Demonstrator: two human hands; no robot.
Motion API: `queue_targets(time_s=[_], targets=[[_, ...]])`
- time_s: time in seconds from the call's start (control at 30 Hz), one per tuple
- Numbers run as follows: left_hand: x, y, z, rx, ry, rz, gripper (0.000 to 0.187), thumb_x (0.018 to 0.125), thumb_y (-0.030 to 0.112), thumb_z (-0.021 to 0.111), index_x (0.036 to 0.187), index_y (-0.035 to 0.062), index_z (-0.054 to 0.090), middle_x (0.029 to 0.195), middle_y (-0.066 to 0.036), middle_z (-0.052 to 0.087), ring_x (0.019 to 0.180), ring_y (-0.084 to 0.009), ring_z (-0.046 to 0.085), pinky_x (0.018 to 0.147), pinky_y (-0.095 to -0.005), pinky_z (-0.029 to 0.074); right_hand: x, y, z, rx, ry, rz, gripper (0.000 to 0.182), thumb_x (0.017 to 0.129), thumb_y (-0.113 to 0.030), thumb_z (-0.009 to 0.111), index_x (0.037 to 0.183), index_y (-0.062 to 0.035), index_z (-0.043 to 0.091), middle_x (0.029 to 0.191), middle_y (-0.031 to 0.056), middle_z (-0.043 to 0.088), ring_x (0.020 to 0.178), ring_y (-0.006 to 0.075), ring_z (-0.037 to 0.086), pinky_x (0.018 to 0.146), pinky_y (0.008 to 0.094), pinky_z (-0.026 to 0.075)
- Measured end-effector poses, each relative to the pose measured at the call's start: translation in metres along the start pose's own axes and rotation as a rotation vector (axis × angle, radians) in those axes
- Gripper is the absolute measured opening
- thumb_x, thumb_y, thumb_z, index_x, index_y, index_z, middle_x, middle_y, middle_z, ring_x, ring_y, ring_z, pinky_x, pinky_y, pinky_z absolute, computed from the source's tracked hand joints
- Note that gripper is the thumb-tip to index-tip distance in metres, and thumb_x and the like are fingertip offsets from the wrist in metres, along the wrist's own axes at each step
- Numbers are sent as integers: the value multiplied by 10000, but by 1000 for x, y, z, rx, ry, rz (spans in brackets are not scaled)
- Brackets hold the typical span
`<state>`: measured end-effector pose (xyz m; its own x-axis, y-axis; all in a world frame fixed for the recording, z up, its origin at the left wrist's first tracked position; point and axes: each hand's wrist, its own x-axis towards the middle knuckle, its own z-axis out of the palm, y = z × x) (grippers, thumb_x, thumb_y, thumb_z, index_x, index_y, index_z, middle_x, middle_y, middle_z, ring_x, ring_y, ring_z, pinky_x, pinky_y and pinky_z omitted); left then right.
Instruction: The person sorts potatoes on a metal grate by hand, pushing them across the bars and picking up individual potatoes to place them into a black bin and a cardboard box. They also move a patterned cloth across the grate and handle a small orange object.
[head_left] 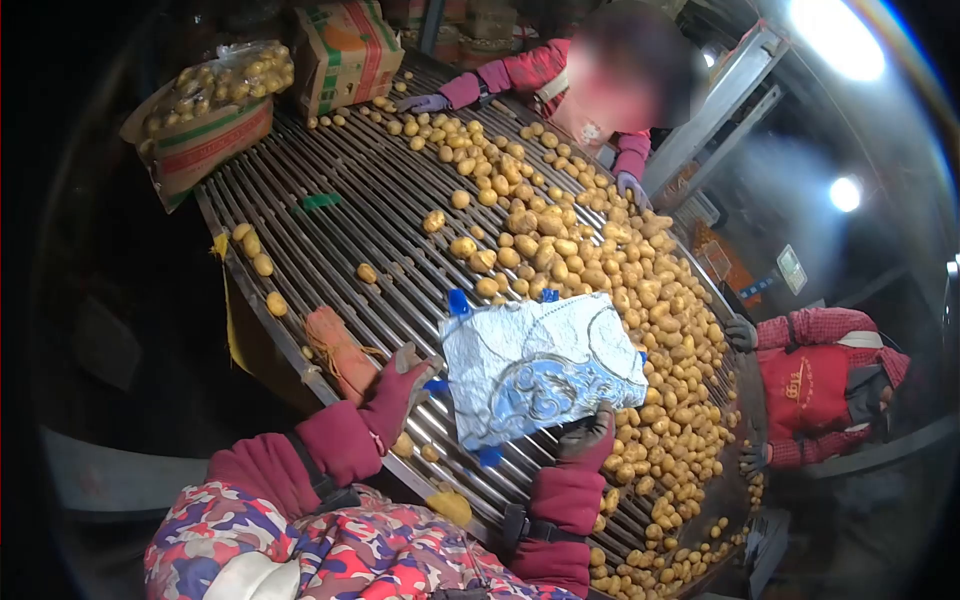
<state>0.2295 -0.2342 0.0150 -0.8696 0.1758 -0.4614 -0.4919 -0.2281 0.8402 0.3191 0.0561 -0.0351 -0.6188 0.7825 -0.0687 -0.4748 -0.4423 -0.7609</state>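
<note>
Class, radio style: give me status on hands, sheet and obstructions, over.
Left hand by left edge of sheet, near red sack. Right hand at near edge. Grips unclear. Sheet spread over rollers; potatoes crowd its right.

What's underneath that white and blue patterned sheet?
Metal bars reach the lower edge of the sheet, and potatoes crowd its right side. Whatever lies directly beneath is covered.

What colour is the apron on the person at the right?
Red, best seen in the head view.

Likely a produce-packing shed: loose potatoes [660,300] across a slatted metal table [330,210], cartons [347,58] alongside.
</note>
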Motion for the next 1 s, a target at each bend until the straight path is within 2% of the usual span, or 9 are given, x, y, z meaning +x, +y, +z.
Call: queue_targets(time_s=[0.13,0.17,0.47,0.57,0.63,0.73,0.87,0.97,1.0], targets=[[-13,-49,-1,-230,-425,-459,494,1033,375,509,1468,168,397,1168,-52,533,1137,-288,545,971,-533,469,-32,-59,-3,46,35,44,274,997,-110,478,1152,70,616,1117,111,657,952,188,629,849,318,532],[-8,-78,-2,-284,-531,-551,623,965,434,602,1490,173,390,1432,-152,439,1218,-400,504,985,-556,458,-41,-69,-9,1,33,23,275,997,-112,480,1155,69,615,1121,111,656,956,189,629,851,319,532],[-82,-113,64,-108,-623,-830,729,955,556,580,1537,212,307,1538,-249,286,1301,-422,463,1040,-534,451,-110,-136,-60,-315,118,-198,289,995,-129,496,1181,62,609,1153,118,650,995,191,632,864,323,533],[-110,-95,95,-349,-767,-740,560,1003,515,511,1424,151,457,1179,-92,651,922,-234,665,798,-432,563,-128,-152,-80,-401,165,-275,294,994,-134,502,1189,59,607,1164,120,648,1008,192,632,868,324,533],[-106,-83,101,-162,-714,-969,494,1019,464,490,1341,89,511,1216,-118,663,859,-190,689,714,-351,568,-138,-168,-95,-453,205,-314,298,994,-138,505,1195,57,605,1171,122,647,1017,193,633,871,325,534],[-69,-155,71,149,-1024,-766,405,1039,376,480,1258,44,559,1083,-97,699,838,-153,716,678,-296,575,-153,-182,-120,-535,278,-397,304,993,-143,511,1204,55,603,1182,124,644,1030,194,634,876,326,534],[-87,-155,79,200,-958,-543,307,1005,317,571,1117,36,625,952,-2,638,735,-71,616,631,-216,497,-192,-191,-170,-632,665,-414,272,905,-7,611,1149,113,616,1096,144,666,949,186,642,846,279,523],[-73,-156,74,48,-1135,-818,274,1014,273,545,1140,40,616,919,3,630,674,-71,598,594,-195,475,-233,-146,-240,-755,703,-578,292,966,-107,607,1171,101,615,1135,144,663,990,204,649,893,305,526],[-65,-169,68,91,-1100,-882,302,989,260,582,1203,48,594,945,-14,646,715,-87,626,586,-208,489,-235,-154,-148,-519,791,-440,331,1038,-190,475,1136,75,647,1143,94,661,1033,186,599,899,329,498]])
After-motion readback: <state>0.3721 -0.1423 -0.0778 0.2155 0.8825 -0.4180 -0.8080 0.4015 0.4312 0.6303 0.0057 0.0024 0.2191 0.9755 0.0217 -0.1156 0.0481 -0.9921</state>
